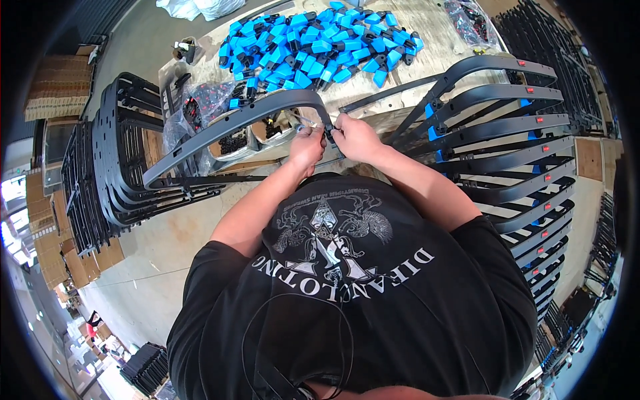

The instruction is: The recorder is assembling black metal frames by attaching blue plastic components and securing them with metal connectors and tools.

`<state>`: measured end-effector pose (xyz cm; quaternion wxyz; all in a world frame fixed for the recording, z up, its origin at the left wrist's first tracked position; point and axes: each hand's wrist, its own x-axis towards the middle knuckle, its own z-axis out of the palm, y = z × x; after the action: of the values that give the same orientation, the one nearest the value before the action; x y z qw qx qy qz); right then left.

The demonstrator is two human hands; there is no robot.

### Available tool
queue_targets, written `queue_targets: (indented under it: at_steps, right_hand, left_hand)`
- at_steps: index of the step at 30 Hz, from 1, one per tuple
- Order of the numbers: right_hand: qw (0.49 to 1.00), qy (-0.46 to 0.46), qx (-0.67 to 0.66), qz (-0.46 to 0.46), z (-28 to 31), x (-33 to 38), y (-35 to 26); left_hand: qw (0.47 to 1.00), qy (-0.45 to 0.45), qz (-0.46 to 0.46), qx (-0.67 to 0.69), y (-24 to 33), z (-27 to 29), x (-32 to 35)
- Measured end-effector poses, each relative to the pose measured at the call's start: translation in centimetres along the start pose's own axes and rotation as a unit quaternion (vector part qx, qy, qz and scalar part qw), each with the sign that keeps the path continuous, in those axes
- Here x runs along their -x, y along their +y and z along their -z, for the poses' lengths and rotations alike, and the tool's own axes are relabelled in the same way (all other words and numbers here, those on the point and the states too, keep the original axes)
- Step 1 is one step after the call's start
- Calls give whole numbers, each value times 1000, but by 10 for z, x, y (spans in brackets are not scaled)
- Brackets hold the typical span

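Bench [433,28], pale wood; blue-and-black parts [317,47] heaped on it; clear plastic bag [469,22] of small pieces at far right

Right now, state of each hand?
Left hand: fingers curled closed at the black frame; what they grip is hidden.
Right hand: closed at the same frame; exact grip hidden.

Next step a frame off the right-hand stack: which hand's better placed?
Right hand, likely: it's nearer the frame stack, while the left hand lies farther across. Both are at the curved frame, though, so either may need freeing first.
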<state>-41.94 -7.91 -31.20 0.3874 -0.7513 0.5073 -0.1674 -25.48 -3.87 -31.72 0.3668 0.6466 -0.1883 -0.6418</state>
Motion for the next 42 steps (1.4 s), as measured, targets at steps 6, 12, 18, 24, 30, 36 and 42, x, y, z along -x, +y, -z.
queue_targets:
  at_steps: [6,12,18,24,30,36,42]
  right_hand:
    - [1000,-10,-1,0,2,-1,-1]
    - [1000,-19,7,-1,5,-1,-4]
    - [1000,-13,2,8,4,-3,-4]
    - [1000,-17,10,8,4,-2,-6]
    - [1000,-15,11,6,6,0,-8]
    - [999,-18,37,18,7,-1,-10]
    - [997,-16,67,36,5,-1,-10]
  left_hand:
    - [995,-14,-97,12,-9,11,-1]
    - [970,-52,-237,31,-8,20,7]
    - [993,29,-68,-88,11,9,13]
    - [987,27,-71,-144,-2,11,-7]
    - [983,54,-158,-81,3,-4,13]
    - [991,20,-22,-129,7,5,1]
    - [964,32,-141,-221,-4,9,0]
